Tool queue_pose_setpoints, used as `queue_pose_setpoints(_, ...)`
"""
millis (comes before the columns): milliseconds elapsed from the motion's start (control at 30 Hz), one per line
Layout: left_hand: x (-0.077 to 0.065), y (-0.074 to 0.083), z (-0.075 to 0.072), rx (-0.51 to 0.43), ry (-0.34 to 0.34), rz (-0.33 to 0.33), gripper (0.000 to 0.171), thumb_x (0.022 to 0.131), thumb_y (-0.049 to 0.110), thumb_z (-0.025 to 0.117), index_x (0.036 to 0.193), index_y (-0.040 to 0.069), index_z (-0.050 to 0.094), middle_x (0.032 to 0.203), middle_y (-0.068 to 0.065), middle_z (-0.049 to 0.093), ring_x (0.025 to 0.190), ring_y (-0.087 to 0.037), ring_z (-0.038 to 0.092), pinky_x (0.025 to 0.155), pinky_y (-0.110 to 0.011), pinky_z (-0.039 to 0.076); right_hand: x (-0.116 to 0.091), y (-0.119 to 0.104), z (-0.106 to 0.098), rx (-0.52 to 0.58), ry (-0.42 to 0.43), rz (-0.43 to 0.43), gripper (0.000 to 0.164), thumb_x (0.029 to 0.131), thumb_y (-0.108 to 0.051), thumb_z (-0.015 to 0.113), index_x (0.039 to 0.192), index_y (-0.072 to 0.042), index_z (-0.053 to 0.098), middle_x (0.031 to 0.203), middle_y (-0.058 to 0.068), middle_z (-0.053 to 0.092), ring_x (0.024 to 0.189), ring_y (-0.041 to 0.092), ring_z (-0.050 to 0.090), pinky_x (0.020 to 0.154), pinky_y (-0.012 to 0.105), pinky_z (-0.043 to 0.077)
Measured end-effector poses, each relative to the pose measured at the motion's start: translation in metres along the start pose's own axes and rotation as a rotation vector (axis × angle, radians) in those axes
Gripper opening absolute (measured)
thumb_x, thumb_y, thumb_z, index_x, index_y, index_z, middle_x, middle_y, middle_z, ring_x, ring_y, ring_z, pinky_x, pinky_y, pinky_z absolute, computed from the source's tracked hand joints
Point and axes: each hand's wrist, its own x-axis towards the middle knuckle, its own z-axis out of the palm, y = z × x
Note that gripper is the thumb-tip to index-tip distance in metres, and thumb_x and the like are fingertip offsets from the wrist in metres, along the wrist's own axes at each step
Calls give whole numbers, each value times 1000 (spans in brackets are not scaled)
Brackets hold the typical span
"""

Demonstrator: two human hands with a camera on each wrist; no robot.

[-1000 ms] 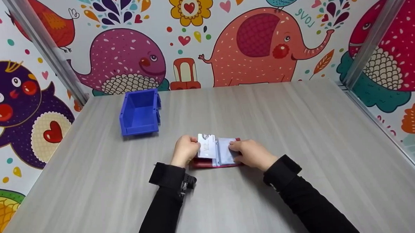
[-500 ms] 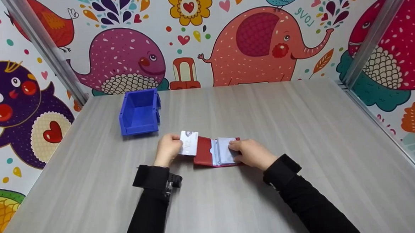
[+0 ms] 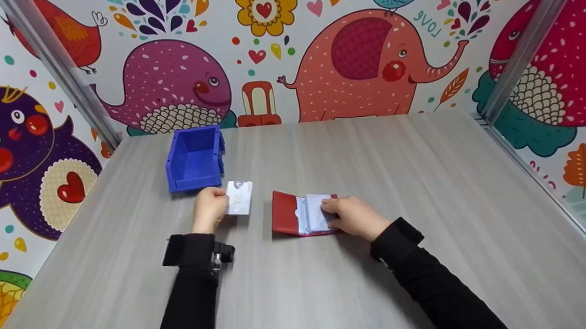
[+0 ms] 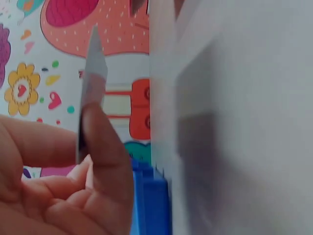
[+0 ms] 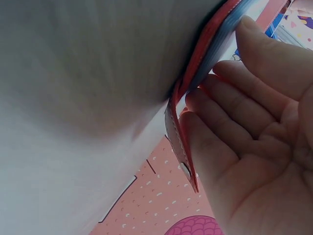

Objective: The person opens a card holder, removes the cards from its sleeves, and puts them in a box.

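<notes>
My left hand (image 3: 209, 208) pinches a white card (image 3: 240, 197) by its left edge, thumb against index finger. In the left wrist view the card (image 4: 96, 66) stands nearly edge-on, raised off the table. A red card holder (image 3: 285, 212) lies spread on the table to the right, its clear plastic sleeves (image 3: 317, 213) on the right half. My right hand (image 3: 357, 217) grips the holder's right edge, with the thumb on the sleeves. The right wrist view shows a red strap with a snap (image 5: 182, 147) sticking out by the fingers.
A blue plastic bin (image 3: 195, 183) stands at the back left of the table (image 3: 373, 155), just beyond my left hand. Panels with cartoon animals (image 3: 358, 66) enclose the back and sides, framed by metal posts (image 3: 62, 71).
My left hand has drawn the card off the card holder's left half and carried it left, close to the blue bin. My right hand has stayed on the holder.
</notes>
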Motion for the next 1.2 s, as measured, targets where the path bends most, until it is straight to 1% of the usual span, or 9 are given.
queue_pose_setpoints(67,3,-3,-7,-17,18,-16,32,86,-3,49,111,-16,63,111,-30,62,80,-26,60,67,-31,53,0,0,0,-5,1,2,26,84,0,75,110,2,71,123,20,65,110,35,63,90,44,52)
queue_pose_setpoints(133,6,-6,-13,-28,37,-27,32,86,-3,48,110,-16,63,106,-28,63,63,-18,57,53,-24,51,0,0,0,-7,1,1,27,83,0,75,110,2,71,123,20,65,111,35,63,90,44,52)
queue_pose_setpoints(233,9,-11,-21,-31,56,-38,32,85,-2,47,109,-17,63,100,-27,63,48,-10,50,43,-20,46,0,0,0,-20,3,-10,27,83,1,75,109,2,71,122,19,66,111,35,64,89,43,52)
queue_pose_setpoints(333,12,-15,-27,-1,69,-46,32,85,-2,46,108,-16,63,102,-28,64,44,-7,48,42,-18,43,1,0,0,-22,10,-28,24,82,2,75,105,2,71,121,19,66,110,34,64,89,43,52)
queue_pose_setpoints(467,14,-18,-33,10,79,-58,33,87,-1,44,111,-16,61,109,-30,61,45,-7,48,42,-17,42,1,1,1,-27,19,-43,21,81,2,75,102,1,70,121,19,66,109,35,64,88,43,52)
queue_pose_setpoints(633,16,-19,-40,-4,90,-75,35,90,1,43,116,-16,59,115,-32,58,47,-7,48,44,-18,43,1,0,1,-19,7,-28,25,83,1,75,108,2,70,122,19,66,110,35,64,90,44,52)
queue_pose_setpoints(833,25,-14,-49,-10,102,-124,36,93,2,44,123,-13,56,122,-30,56,45,-6,48,43,-19,41,0,0,1,-10,1,-18,30,84,1,75,113,3,70,123,20,65,110,35,64,90,44,52)
queue_pose_setpoints(967,31,-9,-54,-1,105,-130,38,91,0,42,125,-12,56,123,-29,56,45,-5,47,42,-19,39,0,1,1,-7,-1,-15,33,84,0,74,116,4,69,124,20,64,111,35,63,91,44,52)
queue_pose_setpoints(1200,37,4,-65,12,108,-124,39,91,-1,41,125,-13,55,125,-29,55,46,-6,47,44,-18,43,0,2,1,-26,13,-31,29,82,2,75,110,3,70,123,20,65,110,36,64,89,43,52)
